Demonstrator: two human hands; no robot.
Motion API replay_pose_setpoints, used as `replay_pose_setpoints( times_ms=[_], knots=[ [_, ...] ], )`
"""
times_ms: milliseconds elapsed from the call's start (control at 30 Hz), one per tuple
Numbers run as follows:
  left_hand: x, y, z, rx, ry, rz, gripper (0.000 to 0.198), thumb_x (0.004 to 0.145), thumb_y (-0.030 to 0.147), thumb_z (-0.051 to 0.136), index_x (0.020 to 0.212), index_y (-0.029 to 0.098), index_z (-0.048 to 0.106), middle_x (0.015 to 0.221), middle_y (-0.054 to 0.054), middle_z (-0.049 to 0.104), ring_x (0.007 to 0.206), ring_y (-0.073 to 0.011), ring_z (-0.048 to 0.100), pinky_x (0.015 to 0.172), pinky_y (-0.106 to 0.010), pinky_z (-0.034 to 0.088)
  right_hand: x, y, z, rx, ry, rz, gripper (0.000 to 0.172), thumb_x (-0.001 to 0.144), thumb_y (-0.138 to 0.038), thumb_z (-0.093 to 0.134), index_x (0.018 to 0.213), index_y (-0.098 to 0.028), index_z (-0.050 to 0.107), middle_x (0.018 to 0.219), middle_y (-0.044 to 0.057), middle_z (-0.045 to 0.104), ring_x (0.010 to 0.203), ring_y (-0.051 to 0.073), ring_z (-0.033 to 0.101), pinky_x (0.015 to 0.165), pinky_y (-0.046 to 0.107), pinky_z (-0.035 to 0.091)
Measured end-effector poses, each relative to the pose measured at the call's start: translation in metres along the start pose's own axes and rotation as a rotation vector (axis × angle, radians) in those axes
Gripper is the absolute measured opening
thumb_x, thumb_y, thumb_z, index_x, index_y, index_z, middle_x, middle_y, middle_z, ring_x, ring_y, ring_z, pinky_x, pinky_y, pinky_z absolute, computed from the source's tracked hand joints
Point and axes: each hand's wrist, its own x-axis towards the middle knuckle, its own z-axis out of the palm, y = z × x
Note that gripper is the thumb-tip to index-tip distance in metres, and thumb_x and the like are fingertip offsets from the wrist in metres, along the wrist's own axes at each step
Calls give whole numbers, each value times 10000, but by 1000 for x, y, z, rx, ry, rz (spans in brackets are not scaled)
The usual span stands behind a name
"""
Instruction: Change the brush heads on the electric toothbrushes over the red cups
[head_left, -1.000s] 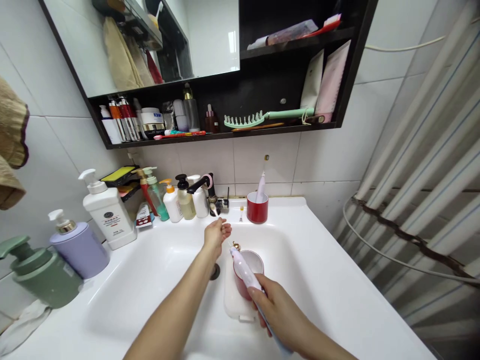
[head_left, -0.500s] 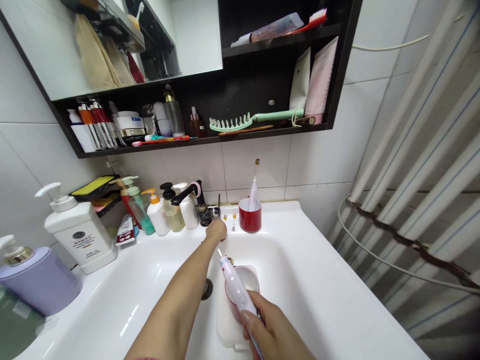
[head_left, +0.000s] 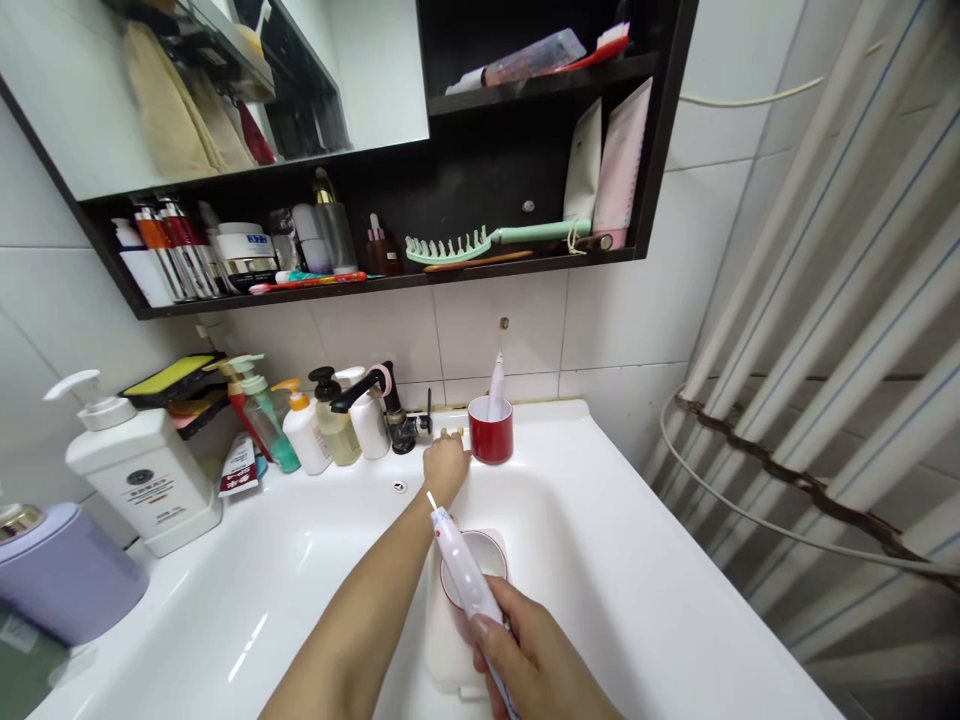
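Note:
My right hand (head_left: 529,640) is wrapped around a pale pink electric toothbrush handle (head_left: 466,575). Its bare metal shaft points up and away, with no brush head on it. At the sink's back ledge, my left hand (head_left: 445,468) is closed and bent down, its fingertips mostly hidden. Small toothbrush heads (head_left: 459,433) show just behind those fingers; whether one is gripped is unclear. To the right of that hand stands a red cup (head_left: 491,432) holding another pale toothbrush (head_left: 496,385). Below the handle, a red-rimmed white cup (head_left: 491,555) sits in the basin, partly covered.
A black faucet (head_left: 390,405) rises left of my left hand. Several pump bottles (head_left: 142,480) line the sink's left and back edges. Overhead hangs a dark shelf (head_left: 525,265) with a green hairbrush (head_left: 457,245). White pipes (head_left: 810,300) run along the right wall.
My left hand has moved right, from beside the faucet lever to the small brush heads. The view has shifted slightly; my right hand still holds the toothbrush handle.

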Motion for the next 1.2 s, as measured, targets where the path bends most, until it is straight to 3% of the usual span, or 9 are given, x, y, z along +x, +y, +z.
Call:
replay_pose_setpoints(
  times_ms=[133,233,433,633,767,1033,1200],
  knots=[
    [-5,2,-4,-145,-4,-74,128,604,60,444,687,92,535,848,-184,539,904,-251,457,760,-346,303,1,3,0,-9,32,-21,259,693,-375,346,810,-152,407,571,-38,395,337,15,358,299,137,265],
    [-17,-8,-21,-316,-20,-153,74,615,77,445,605,100,514,779,-174,553,864,-242,486,720,-323,347,1,5,0,-6,71,-27,252,691,-365,354,830,-160,404,569,-40,384,348,23,366,283,133,264],
    [-77,-27,-64,-738,-77,-255,124,709,175,356,693,115,462,744,-93,567,718,-121,548,630,-213,423,-2,8,9,51,26,73,223,693,-360,345,779,-160,394,578,-36,397,351,31,372,282,147,276],
    [-115,-21,-78,-1486,-214,-428,96,664,180,440,623,95,457,619,-59,556,582,-111,556,554,-198,445,-6,9,18,67,-24,84,241,683,-401,358,705,-162,385,561,-41,405,352,33,376,300,156,289],
    [-118,-17,-77,-1539,-227,-417,80,637,156,481,593,105,437,553,-49,549,510,-112,547,493,-199,437,-8,7,20,115,-31,69,248,684,-404,359,710,-159,387,559,-41,411,353,32,373,313,162,299],
    [-117,-19,-66,-1522,-203,-316,87,627,170,500,588,119,441,523,-19,537,525,-112,544,585,-256,434,-8,11,19,184,-16,40,208,706,-361,354,732,-156,382,569,-38,412,362,32,369,316,160,293],
    [-119,-13,-63,-1538,-198,-326,79,628,169,498,591,125,444,500,2,523,504,-96,534,569,-235,425,-9,10,20,209,-25,44,212,714,-365,338,721,-158,379,580,-36,410,366,30,364,326,161,301]
  ],
)
